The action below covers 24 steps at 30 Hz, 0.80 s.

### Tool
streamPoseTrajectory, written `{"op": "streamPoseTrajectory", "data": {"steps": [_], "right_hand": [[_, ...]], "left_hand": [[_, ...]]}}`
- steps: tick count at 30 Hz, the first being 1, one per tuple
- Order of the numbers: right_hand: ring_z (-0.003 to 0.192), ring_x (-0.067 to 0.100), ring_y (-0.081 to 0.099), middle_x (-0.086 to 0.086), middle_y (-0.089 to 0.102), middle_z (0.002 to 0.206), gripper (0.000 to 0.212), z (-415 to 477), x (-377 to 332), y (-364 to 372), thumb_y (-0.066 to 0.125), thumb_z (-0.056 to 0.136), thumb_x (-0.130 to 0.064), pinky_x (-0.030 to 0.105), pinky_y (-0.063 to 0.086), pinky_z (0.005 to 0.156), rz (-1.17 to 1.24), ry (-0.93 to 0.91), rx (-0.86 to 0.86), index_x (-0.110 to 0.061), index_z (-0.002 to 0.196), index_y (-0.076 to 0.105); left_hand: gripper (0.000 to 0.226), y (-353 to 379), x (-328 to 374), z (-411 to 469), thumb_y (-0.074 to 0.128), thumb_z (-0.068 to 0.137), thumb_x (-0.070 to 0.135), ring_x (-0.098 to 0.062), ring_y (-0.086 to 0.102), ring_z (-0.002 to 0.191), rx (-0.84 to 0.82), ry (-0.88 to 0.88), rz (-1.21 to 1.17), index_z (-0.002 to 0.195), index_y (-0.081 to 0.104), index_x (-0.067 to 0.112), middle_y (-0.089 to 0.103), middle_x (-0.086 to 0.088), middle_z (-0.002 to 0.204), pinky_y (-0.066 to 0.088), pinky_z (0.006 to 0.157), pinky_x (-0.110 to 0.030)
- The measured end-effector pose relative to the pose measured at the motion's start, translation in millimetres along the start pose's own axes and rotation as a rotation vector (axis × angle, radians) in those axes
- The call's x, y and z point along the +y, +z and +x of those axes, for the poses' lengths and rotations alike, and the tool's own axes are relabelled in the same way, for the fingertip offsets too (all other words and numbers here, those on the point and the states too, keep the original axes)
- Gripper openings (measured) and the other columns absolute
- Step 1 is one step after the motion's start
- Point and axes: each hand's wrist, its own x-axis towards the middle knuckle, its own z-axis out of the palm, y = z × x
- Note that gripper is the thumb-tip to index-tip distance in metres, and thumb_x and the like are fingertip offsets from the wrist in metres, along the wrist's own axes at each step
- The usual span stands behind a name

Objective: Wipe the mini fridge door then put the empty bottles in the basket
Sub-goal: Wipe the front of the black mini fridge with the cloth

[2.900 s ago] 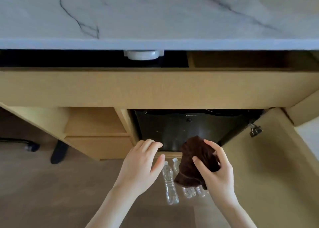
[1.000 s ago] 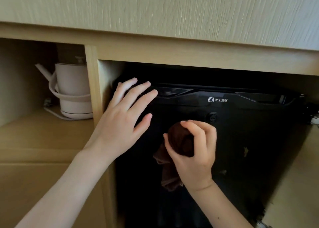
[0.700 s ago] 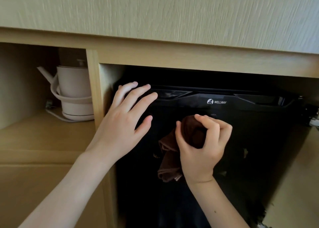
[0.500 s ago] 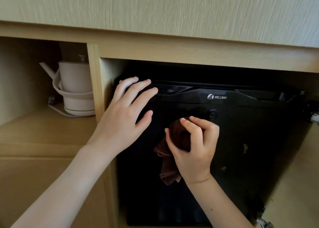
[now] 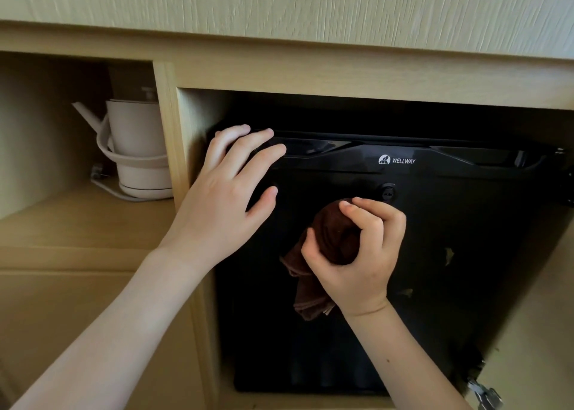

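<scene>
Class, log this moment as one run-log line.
step: wiping | right hand: grips brown cloth on black fridge door | left hand: open, flat on door's upper left | bottles: unseen

Mini fridge door (image 5: 466, 238): glossy black, with a white logo and white lettering "WELLWAY" (image 5: 397, 160) near its top centre, plus a few pale reflected patches at right of frame. Cloth (image 5: 332, 238): dark brown, uniform, no pattern. Cabinet frame (image 5: 167, 130): light yellowish wood with fine straight grain. Upper panel (image 5: 279, 5), top of frame: pale beige-green with streaked wood-grain texture. Kettle (image 5: 136, 148), upper left of frame: off-white with a faint pinkish cast, plain; its cord (image 5: 105, 189) is the same off-white. Shelf (image 5: 77, 220) beneath it: matching light wood. Metal hinge (image 5: 484, 394), lower right corner: silver.
</scene>
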Motion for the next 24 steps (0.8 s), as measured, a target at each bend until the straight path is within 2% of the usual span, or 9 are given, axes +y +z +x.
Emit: {"op": "streamPoseTrajectory", "data": {"steps": [2, 6, 7, 11, 14, 17, 21, 24], "right_hand": [[0.099, 0.026, 0.057, 0.022, 0.057, 0.104, 0.048, 0.1, 2.2, -1.1, 0.076, 0.069, -0.024, 0.03, 0.051, 0.086, 0.032, -0.001, -0.014, -0.01, 0.109, 0.054], [0.11, 0.01, 0.047, 0.027, 0.056, 0.104, 0.051, -1.1, 1.3, -1.4, 0.076, 0.068, -0.019, 0.015, 0.043, 0.094, 0.048, 0.035, -0.006, -0.009, 0.11, 0.049], [0.111, 0.01, 0.047, 0.027, 0.056, 0.106, 0.05, -1.9, 0.5, -1.8, 0.078, 0.07, -0.019, 0.015, 0.042, 0.095, 0.05, 0.045, 0.003, -0.009, 0.11, 0.049], [0.111, 0.017, 0.057, 0.019, 0.063, 0.118, 0.044, -9.1, -4.9, -4.9, 0.081, 0.082, -0.017, 0.028, 0.048, 0.096, 0.002, 0.055, 0.012, -0.011, 0.116, 0.056], [0.11, 0.02, 0.058, 0.013, 0.063, 0.127, 0.042, -16.0, -14.1, -4.1, 0.082, 0.083, -0.016, 0.026, 0.044, 0.099, 0.001, 0.127, 0.012, -0.011, 0.119, 0.062], [0.115, 0.015, 0.053, 0.009, 0.061, 0.133, 0.041, -20.7, -21.1, -2.7, 0.079, 0.085, -0.018, 0.025, 0.043, 0.1, 0.018, 0.191, 0.014, -0.011, 0.122, 0.062], [0.113, 0.017, 0.052, 0.012, 0.061, 0.129, 0.044, -20.0, -19.9, 2.1, 0.079, 0.085, -0.019, 0.024, 0.041, 0.099, 0.007, 0.164, 0.017, -0.013, 0.122, 0.057], [0.111, 0.015, 0.054, 0.015, 0.063, 0.121, 0.041, -14.5, -18.6, 6.0, 0.084, 0.08, -0.016, 0.023, 0.041, 0.1, -0.015, 0.137, 0.057, -0.007, 0.115, 0.064]], "left_hand": [[0.046, 0.2, -0.1, -0.5, 0.065, 0.091, 0.015, -0.028, 0.032, 0.14, -0.002, 0.002, 0.003, 0.136, 0.055, 0.011, 0.047, -0.005, 0.145, 0.033, 0.114, -0.049], [0.046, 0.4, -0.7, -1.0, 0.064, 0.091, 0.015, -0.028, 0.031, 0.14, 0.001, 0.004, 0.003, 0.137, 0.055, 0.011, 0.047, -0.005, 0.145, 0.031, 0.116, -0.044], [0.046, 0.5, -0.6, -0.9, 0.064, 0.092, 0.015, -0.028, 0.031, 0.14, 0.0, 0.005, 0.004, 0.137, 0.055, 0.01, 0.047, -0.006, 0.145, 0.031, 0.116, -0.044], [0.046, 0.8, -1.1, -0.6, 0.064, 0.092, 0.015, -0.028, 0.031, 0.14, 0.004, 0.007, 0.007, 0.136, 0.055, 0.01, 0.047, -0.006, 0.145, 0.031, 0.115, -0.047], [0.045, 1.2, -1.3, -0.7, 0.063, 0.092, 0.015, -0.028, 0.031, 0.14, 0.008, 0.003, 0.011, 0.136, 0.055, 0.01, 0.048, -0.006, 0.145, 0.032, 0.114, -0.049], [0.045, 2.5, -1.3, -0.6, 0.063, 0.092, 0.015, -0.029, 0.032, 0.14, 0.008, 0.007, 0.018, 0.136, 0.055, 0.01, 0.048, -0.007, 0.145, 0.033, 0.114, -0.05], [0.045, 4.2, -1.9, -1.1, 0.063, 0.092, 0.015, -0.029, 0.031, 0.14, 0.023, 0.005, 0.024, 0.136, 0.055, 0.01, 0.047, -0.007, 0.145, 0.032, 0.114, -0.051], [0.045, 4.8, -1.8, -0.8, 0.063, 0.092, 0.015, -0.029, 0.031, 0.141, 0.03, 0.007, 0.021, 0.136, 0.055, 0.01, 0.047, -0.007, 0.145, 0.031, 0.114, -0.05]]}}
